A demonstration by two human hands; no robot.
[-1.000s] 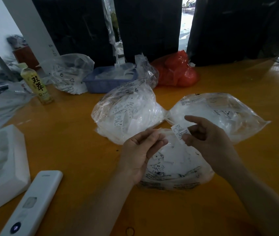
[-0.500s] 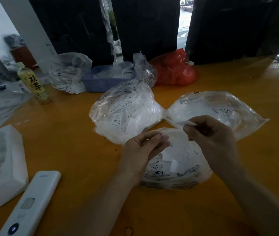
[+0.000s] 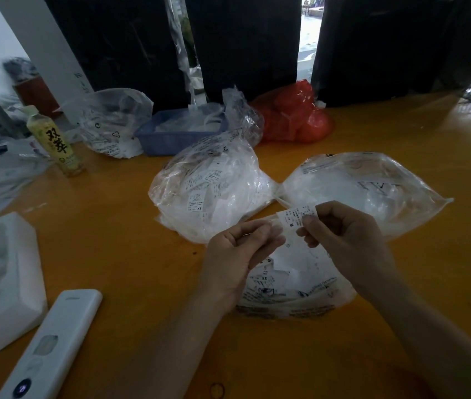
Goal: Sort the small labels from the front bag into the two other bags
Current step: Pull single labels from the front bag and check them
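A white remote control (image 3: 47, 349) lies at the near left edge of the orange surface (image 3: 119, 231), with a white foam tray (image 3: 1, 280) just beyond it at the left edge. A small dark ring (image 3: 217, 390) lies on the surface near the front edge, between the two forearms.

The front bag (image 3: 294, 286), of clear plastic with printed writing too small to be read, lies near the front centre and is partly covered by both hands. White labels are seen inside it; "XS" can be read on one.

Above the front bag, one small label (image 3: 292, 223) is held between the two hands. It is pinched by the curled fingers (image 3: 305, 223) and thumb of the right hand (image 3: 343, 243) at its right end, and its left end is pinched by the fingers of the left hand (image 3: 240, 251). The letter "M" is printed on it; the finer print cannot be read.

Beyond the hands, two clear bags lie side by side, touching at their inner corners. The left bag (image 3: 214, 191) is full of white labels, one marked "XS". The right bag (image 3: 366, 191) is flatter.

Bare surface is seen to the right of the right bag and to the left of the left bag.

Further back, a bottle (image 3: 57, 142) with two large Chinese characters on its label stands at the left. A crumpled clear bag (image 3: 113, 125), a blue basket (image 3: 176, 131) and a red bag (image 3: 294, 116) lie along the far edge.
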